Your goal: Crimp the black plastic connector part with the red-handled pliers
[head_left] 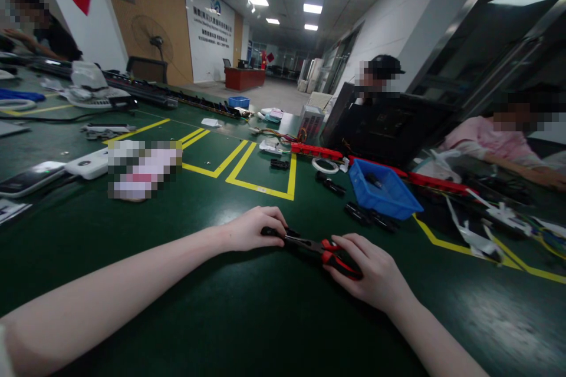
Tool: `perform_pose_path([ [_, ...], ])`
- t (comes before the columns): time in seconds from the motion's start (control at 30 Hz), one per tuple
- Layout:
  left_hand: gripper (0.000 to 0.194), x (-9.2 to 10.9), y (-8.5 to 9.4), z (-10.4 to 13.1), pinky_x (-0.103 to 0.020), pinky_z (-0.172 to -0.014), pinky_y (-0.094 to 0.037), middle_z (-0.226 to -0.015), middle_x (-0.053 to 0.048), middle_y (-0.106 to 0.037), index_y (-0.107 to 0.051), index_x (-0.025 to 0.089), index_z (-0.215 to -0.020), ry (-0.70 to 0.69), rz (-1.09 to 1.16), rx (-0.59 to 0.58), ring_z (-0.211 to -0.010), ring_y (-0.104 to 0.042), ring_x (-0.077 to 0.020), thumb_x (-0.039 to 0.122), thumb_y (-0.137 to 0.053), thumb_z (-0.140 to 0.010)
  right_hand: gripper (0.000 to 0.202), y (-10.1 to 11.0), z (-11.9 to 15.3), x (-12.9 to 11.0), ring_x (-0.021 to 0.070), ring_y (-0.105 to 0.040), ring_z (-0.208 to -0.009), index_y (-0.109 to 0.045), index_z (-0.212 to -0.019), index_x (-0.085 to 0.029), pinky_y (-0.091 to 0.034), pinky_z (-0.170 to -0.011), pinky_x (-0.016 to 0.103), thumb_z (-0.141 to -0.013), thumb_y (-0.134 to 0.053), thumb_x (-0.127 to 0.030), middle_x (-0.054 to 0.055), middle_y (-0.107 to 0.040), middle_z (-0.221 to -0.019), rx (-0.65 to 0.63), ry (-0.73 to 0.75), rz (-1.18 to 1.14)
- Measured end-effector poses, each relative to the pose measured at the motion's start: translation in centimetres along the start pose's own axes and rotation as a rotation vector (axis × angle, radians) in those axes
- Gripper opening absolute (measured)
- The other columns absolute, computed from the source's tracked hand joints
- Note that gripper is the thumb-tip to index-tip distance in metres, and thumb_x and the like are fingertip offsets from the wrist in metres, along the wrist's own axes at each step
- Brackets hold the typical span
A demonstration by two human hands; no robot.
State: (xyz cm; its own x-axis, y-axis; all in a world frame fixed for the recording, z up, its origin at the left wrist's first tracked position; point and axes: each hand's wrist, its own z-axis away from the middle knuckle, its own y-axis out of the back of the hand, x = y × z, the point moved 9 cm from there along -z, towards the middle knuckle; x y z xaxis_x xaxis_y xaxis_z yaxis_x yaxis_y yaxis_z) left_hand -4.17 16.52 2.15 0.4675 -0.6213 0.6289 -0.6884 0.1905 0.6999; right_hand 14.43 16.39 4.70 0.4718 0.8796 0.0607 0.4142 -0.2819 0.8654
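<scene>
Near the middle of the green table (212,312), my left hand (256,228) is closed round a small black part (268,231). My right hand (371,268) grips the red and black handles of a pair of pliers (342,264). The pliers point left, and their jaws meet the black part beside my left fingertips. Whether the jaws are clamped on it is too small to tell. Similar black parts (329,183) lie further back, left of a blue bin (384,188), and others sit in front of the bin.
A white cable coil (325,165) and a red strip (316,152) lie behind. Yellow tape (265,190) marks the table. A phone (33,178) and a white device (101,160) are at left. People sit beyond the table, one in a pink top (495,138) at right.
</scene>
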Motion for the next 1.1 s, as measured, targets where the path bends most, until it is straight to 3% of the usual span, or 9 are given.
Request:
perform_pose_path([
  [1.1, 0.013, -0.5, -0.1, 0.0, -0.033, -0.088, -0.05, -0.111, -0.007, -0.062, -0.072, 0.017, -0.097, 0.017, 0.021, 0.003, -0.099, -0.062, -0.0196, 0.022, -0.071, -0.086, 0.04, 0.4, -0.1, -0.9, 0.0228, -0.068, -0.087, -0.057, -0.118, -0.013, -0.059, -0.071, 0.035, -0.086, -0.061, -0.037, 0.014, -0.067, -0.102, 0.064, 0.042, 0.097],
])
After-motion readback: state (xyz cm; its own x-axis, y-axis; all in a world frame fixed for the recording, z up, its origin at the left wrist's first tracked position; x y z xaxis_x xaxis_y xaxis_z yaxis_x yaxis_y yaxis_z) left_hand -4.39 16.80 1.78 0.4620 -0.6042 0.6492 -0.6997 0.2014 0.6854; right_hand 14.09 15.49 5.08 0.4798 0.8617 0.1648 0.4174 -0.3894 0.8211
